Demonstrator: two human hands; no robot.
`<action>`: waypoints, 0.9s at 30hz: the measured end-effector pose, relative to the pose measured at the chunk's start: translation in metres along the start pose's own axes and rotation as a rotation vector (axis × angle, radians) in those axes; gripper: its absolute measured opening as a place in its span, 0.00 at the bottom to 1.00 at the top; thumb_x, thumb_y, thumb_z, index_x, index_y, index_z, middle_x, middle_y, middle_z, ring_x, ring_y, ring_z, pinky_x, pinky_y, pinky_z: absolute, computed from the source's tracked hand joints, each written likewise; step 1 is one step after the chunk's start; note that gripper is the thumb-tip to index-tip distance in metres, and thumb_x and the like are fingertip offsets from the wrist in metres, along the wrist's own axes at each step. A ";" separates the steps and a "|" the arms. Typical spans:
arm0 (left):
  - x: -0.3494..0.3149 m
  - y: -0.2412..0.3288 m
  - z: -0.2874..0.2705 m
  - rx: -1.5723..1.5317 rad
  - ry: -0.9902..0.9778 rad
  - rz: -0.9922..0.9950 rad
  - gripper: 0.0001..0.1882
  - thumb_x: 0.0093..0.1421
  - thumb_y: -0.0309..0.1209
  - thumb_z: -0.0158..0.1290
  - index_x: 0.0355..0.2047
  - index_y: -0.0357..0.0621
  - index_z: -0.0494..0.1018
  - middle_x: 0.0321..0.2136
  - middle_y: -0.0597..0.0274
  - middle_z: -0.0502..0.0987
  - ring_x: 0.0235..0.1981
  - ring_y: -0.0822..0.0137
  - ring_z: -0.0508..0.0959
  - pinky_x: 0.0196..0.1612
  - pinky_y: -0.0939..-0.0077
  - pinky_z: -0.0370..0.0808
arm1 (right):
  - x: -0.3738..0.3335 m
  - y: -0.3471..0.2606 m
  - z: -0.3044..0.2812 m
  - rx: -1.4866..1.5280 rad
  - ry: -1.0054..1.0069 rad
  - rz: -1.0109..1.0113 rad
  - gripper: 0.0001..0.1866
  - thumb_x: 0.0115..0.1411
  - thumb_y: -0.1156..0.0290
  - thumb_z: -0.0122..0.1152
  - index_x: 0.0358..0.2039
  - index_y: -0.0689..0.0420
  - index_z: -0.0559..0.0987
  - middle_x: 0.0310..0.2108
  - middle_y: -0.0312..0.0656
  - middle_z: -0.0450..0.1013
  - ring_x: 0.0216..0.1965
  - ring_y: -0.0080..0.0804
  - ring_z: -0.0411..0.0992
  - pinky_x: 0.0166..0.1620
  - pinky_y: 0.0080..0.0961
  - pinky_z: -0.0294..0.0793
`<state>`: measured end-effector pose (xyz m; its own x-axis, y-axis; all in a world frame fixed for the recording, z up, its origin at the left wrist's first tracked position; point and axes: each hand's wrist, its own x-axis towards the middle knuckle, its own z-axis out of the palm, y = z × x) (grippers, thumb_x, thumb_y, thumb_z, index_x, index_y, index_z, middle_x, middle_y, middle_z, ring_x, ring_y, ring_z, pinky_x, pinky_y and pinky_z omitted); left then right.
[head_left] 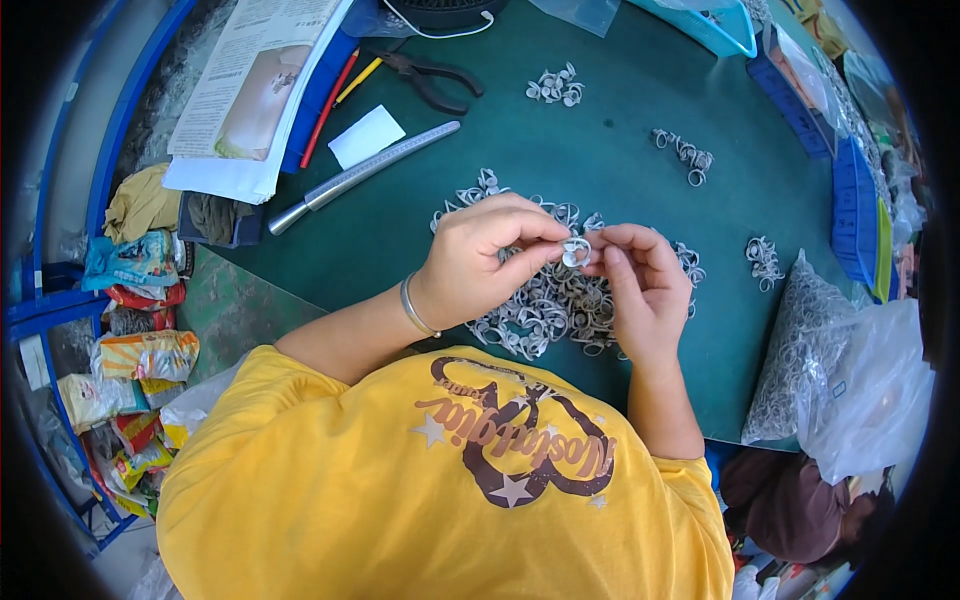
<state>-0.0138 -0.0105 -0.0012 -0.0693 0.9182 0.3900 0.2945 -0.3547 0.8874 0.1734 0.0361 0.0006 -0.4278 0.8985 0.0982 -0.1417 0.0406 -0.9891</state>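
- A small grey ring (576, 252) is held between the fingertips of both hands, above the near pile.
- By the left hand (482, 250), the ring is pinched from its left side; thumb and forefinger are narrowed upon it.
- By the right hand (648, 290), it is gripped from the right, thumb and fingertips drawn close; neither hand is judged nearer.
- No distinct long axis is made out; a rounded face appears to be turned upward, finer detail being too small to confirm.
- Directly below the hands, a pile of grey rings (540, 315) is spread on the green tabletop (620, 50), partly hidden by them.
- Beyond and to the right, three smaller ring clusters (555, 86) are set well apart from the pile.
- To the far left, a tapered metal rod (375, 174) is laid slantwise, with pliers (435, 80) beyond it.
- At far right, a clear bag of rings (800, 345) is noted.
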 end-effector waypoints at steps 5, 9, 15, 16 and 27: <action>0.000 0.004 0.004 0.181 0.010 0.296 0.10 0.47 0.16 0.63 0.31 0.37 0.78 0.30 0.54 0.80 0.29 0.64 0.81 0.32 0.77 0.77 | 0.001 -0.013 -0.008 0.280 -0.114 0.423 0.09 0.66 0.75 0.51 0.44 0.66 0.74 0.34 0.43 0.76 0.29 0.26 0.77 0.34 0.19 0.79; 0.003 0.006 0.010 0.206 -0.064 0.444 0.11 0.46 0.14 0.61 0.32 0.36 0.77 0.33 0.53 0.80 0.33 0.58 0.81 0.35 0.73 0.79 | -0.006 -0.005 -0.008 0.214 -0.106 0.301 0.09 0.61 0.80 0.58 0.42 0.64 0.76 0.32 0.37 0.76 0.32 0.21 0.76 0.36 0.17 0.77; 0.001 0.002 0.005 0.221 -0.078 0.261 0.10 0.48 0.12 0.59 0.31 0.35 0.77 0.33 0.53 0.80 0.33 0.63 0.80 0.34 0.79 0.76 | 0.000 -0.008 -0.082 -0.303 0.431 0.058 0.04 0.54 0.80 0.63 0.31 0.61 0.81 0.29 0.36 0.77 0.32 0.21 0.74 0.35 0.18 0.73; 0.002 0.003 0.005 0.207 -0.083 0.240 0.10 0.48 0.12 0.59 0.31 0.35 0.77 0.33 0.53 0.80 0.33 0.63 0.80 0.34 0.79 0.76 | 0.001 -0.004 -0.112 -0.533 0.535 -0.052 0.04 0.54 0.79 0.63 0.32 0.61 0.81 0.29 0.37 0.77 0.31 0.23 0.75 0.35 0.20 0.73; 0.010 -0.013 -0.023 0.358 0.065 0.112 0.06 0.53 0.15 0.56 0.32 0.35 0.77 0.32 0.54 0.79 0.35 0.61 0.80 0.39 0.76 0.75 | 0.005 0.026 -0.261 -1.650 0.687 -0.113 0.11 0.57 0.77 0.55 0.40 0.61 0.80 0.39 0.51 0.76 0.43 0.51 0.73 0.49 0.39 0.72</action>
<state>-0.0408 -0.0011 -0.0036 -0.0747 0.8598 0.5052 0.6171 -0.3581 0.7007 0.4009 0.1560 -0.0529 -0.0080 0.8458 0.5335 0.9923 0.0726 -0.1002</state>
